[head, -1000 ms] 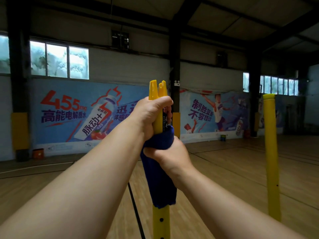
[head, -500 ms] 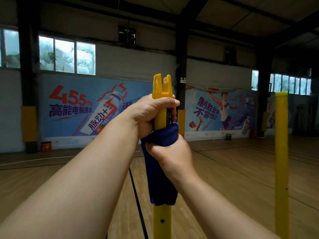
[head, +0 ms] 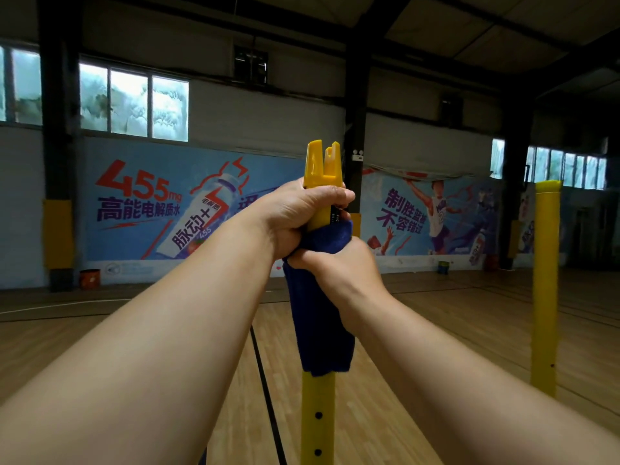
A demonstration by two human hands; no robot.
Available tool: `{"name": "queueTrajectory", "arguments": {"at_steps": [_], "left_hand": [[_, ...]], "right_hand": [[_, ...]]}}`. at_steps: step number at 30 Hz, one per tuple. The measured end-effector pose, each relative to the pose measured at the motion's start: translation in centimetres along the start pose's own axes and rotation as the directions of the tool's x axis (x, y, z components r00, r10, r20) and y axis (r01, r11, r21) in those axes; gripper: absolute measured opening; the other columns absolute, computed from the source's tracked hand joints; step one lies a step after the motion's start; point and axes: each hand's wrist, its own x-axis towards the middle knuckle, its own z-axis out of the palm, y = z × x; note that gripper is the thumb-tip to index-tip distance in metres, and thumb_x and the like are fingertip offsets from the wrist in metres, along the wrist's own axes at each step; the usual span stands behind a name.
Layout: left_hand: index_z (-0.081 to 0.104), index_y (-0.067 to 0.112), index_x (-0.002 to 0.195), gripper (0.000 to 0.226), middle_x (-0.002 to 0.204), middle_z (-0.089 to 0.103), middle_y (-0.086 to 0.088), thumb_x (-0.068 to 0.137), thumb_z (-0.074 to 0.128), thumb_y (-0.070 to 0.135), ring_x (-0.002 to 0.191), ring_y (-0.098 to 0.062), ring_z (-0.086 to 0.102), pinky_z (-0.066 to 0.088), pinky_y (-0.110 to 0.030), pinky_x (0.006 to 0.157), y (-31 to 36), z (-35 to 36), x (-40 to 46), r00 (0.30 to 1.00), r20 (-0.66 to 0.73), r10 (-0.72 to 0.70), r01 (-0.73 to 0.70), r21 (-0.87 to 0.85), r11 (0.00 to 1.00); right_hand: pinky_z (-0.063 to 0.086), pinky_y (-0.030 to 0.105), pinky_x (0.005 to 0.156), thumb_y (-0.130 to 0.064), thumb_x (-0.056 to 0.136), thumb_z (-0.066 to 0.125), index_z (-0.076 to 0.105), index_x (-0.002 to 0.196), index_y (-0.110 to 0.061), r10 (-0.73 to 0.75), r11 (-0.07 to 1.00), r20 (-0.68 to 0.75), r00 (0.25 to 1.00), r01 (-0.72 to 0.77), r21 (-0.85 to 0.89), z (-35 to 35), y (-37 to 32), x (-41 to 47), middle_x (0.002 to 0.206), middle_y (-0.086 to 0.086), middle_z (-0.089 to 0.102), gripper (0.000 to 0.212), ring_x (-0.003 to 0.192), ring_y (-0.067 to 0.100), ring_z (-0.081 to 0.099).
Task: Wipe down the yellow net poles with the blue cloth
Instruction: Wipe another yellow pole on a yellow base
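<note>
A yellow net pole [head: 317, 417] stands upright right in front of me, its forked top cap showing above my hands. My left hand [head: 295, 216] grips the pole just under that cap. Directly below it, my right hand [head: 342, 266] holds the blue cloth [head: 318, 327] wrapped round the pole; the cloth's loose end hangs down the shaft. A second yellow pole [head: 545, 290] stands apart at the right, untouched.
I am in an indoor court with a wooden floor [head: 436, 347] and a black line [head: 265, 380] running past the pole's base. A banner wall [head: 167, 203] is at the back, with an orange bin [head: 90, 277] at its foot.
Both hands keep their hold near the pole's top. The view has drifted, so the second pole sits farther right; the cloth has barely moved along the pole.
</note>
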Motion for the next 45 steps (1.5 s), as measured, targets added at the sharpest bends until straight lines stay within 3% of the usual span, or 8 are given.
{"name": "queueTrajectory", "arguments": {"at_steps": [5,8,15,21,27,32,39,45], "left_hand": [[0.068,0.011,0.104,0.020,0.098,0.079,-0.010,0.086,0.076,0.013,0.103,-0.027,0.075,0.057,-0.043,0.096,0.4,-0.7,0.2,0.997,0.065,-0.045,0.044,0.025,0.999],[0.066,0.013,0.109,0.026,0.108,0.078,-0.010,0.084,0.077,0.015,0.107,-0.026,0.074,0.059,-0.040,0.091,0.5,-0.8,0.1,0.994,0.093,-0.058,0.055,0.038,0.998],[0.062,0.007,0.118,0.034,0.085,0.074,-0.005,0.088,0.076,0.014,0.082,-0.023,0.074,0.062,-0.042,0.078,-0.9,-0.2,-0.3,0.998,-0.007,0.059,-0.059,0.017,0.998],[0.064,0.009,0.089,0.009,0.069,0.066,-0.005,0.088,0.073,0.010,0.060,-0.019,0.064,0.057,-0.034,0.068,-2.9,0.7,-0.9,0.995,-0.077,0.060,-0.058,0.029,0.998],[0.062,0.008,0.088,0.010,0.068,0.063,-0.006,0.087,0.072,0.007,0.057,-0.020,0.062,0.056,-0.032,0.059,-3.5,1.1,-1.3,0.989,-0.123,0.086,-0.082,0.033,0.996],[0.062,0.012,0.088,0.011,0.069,0.065,-0.002,0.087,0.073,0.013,0.063,-0.015,0.065,0.056,-0.026,0.063,-3.5,0.9,-1.4,0.988,-0.113,0.101,-0.091,0.090,0.992],[0.058,0.008,0.109,0.025,0.072,0.064,-0.002,0.088,0.073,0.011,0.065,-0.019,0.065,0.058,-0.038,0.073,-3.7,0.8,-1.7,0.990,-0.094,0.102,-0.097,0.054,0.994],[0.060,0.010,0.104,0.022,0.067,0.066,0.001,0.088,0.074,0.014,0.065,-0.018,0.066,0.060,-0.040,0.076,-3.9,0.7,-1.6,0.988,-0.094,0.123,-0.117,0.066,0.991]], "right_hand": [[0.059,0.051,0.088,-0.040,0.063,0.081,0.061,0.116,-0.022,-0.043,0.996,0.015,0.999,0.044,-0.072,-0.3,-0.1,0.4,0.104,0.002,0.071,0.060,0.097,0.025,0.068],[0.060,0.048,0.084,-0.050,0.058,0.076,0.061,0.111,-0.027,-0.041,0.993,-0.029,0.999,0.037,-0.113,0.2,0.7,-0.4,0.099,-0.003,0.071,0.059,0.091,0.020,0.069],[0.059,0.038,0.084,-0.044,0.068,0.087,0.043,0.129,-0.033,-0.010,0.985,-0.159,0.987,-0.018,-0.170,2.1,5.2,-4.5,0.105,-0.012,0.063,0.076,0.095,0.007,0.064],[0.037,0.042,0.119,-0.074,0.079,0.055,0.021,0.159,-0.019,-0.067,0.972,-0.150,0.987,0.030,-0.233,3.1,6.7,-7.1,0.157,0.001,0.039,0.104,0.145,0.017,0.038],[0.051,0.044,0.100,-0.081,0.069,0.040,0.046,0.142,-0.031,-0.132,0.990,-0.208,0.969,0.121,-0.067,2.0,5.1,-7.0,0.126,-0.007,0.060,0.088,0.114,0.013,0.059],[0.052,0.048,0.095,-0.088,0.068,0.023,0.052,0.129,-0.025,-0.150,0.971,-0.230,0.962,0.099,-0.216,1.1,2.7,-5.2,0.115,-0.005,0.060,0.092,0.107,0.019,0.063],[0.024,0.042,0.125,-0.044,0.101,0.052,0.035,0.151,-0.016,-0.056,0.867,-0.191,0.980,-0.048,-0.496,3.0,6.5,-7.8,0.154,0.002,0.043,0.060,0.147,0.019,0.035],[-0.008,0.029,0.123,-0.045,0.104,0.049,0.000,0.160,-0.011,0.110,0.822,-0.136,0.985,-0.167,-0.545,3.9,10.4,-11.1,0.170,0.004,0.012,0.082,0.158,0.017,0.006]]}}
